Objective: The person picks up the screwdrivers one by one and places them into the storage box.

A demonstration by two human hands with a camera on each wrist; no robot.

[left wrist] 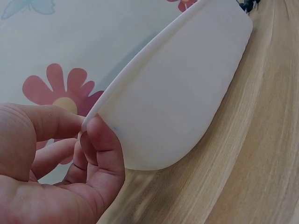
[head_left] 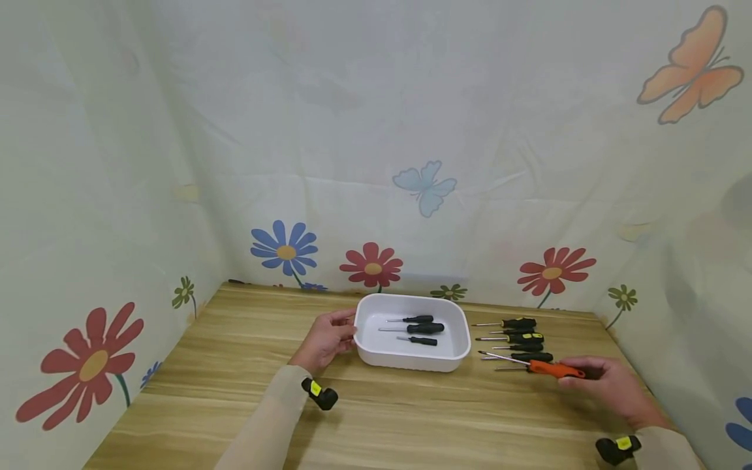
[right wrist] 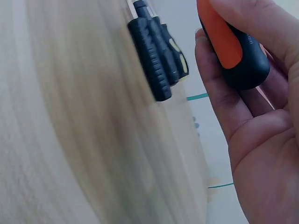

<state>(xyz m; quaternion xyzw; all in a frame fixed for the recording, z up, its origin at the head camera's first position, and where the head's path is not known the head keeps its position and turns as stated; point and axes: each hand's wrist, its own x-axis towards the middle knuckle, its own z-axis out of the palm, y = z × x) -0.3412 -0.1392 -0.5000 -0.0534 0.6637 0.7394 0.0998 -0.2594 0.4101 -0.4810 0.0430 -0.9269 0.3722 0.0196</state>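
A white tray (head_left: 458, 339) sits mid-table with three black-handled screwdrivers (head_left: 424, 328) inside. My left hand (head_left: 326, 339) pinches the tray's left rim (left wrist: 140, 60) between thumb and fingers (left wrist: 100, 144). Right of the tray lie several black-handled screwdrivers (head_left: 519, 337) in a row. My right hand (head_left: 611, 385) grips the handle of an orange-and-black screwdriver (head_left: 552, 369), which hangs low over the table with its shaft pointing left toward the tray. In the right wrist view the fingers (right wrist: 222, 93) curl round the orange handle (right wrist: 231, 44), and the black handles (right wrist: 156, 51) lie beyond.
The wooden table (head_left: 223, 365) is walled by floral fabric on the left, back and right. Bare wood stretches left of the tray and along the near edge.
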